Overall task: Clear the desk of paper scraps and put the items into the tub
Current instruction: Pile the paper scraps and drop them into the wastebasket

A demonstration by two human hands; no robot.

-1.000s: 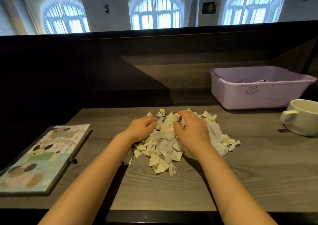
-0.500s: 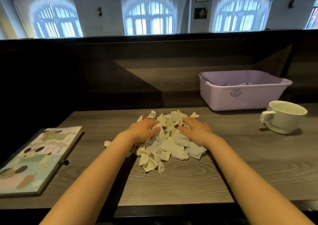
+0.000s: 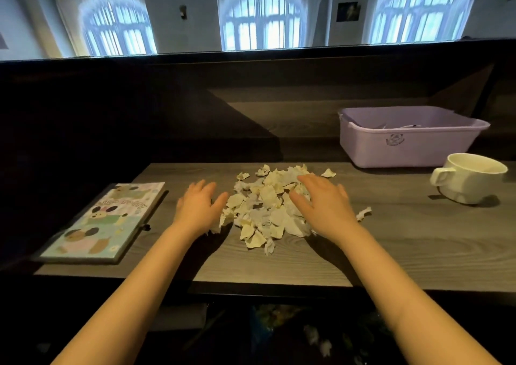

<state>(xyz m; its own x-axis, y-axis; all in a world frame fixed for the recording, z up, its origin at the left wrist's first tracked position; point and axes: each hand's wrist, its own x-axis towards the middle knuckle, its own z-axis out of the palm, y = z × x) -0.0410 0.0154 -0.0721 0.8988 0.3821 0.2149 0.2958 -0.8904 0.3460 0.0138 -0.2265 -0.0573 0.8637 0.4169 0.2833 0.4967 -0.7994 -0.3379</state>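
Wood-grain desk (image 3: 405,247), centre frame: heap of paper scraps (image 3: 265,211), featherlight, scatter-prone; left hand (image 3: 196,206) and right hand (image 3: 324,208) flat, gripping nothing; likely best scooped from both flanks.

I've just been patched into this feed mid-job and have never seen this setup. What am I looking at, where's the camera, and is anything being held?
There is no machine here. These are a person's two bare arms, seen from one wide-angle camera worn on their head, looking forward and down. On the wooden desk lies a pile of torn paper scraps, with one stray scrap to its right. The left hand is open at the pile's left edge, and the right hand rests spread on the pile. Neither grips anything. A picture book lies at the left, a white mug stands at the right, and the lilac tub sits further back.
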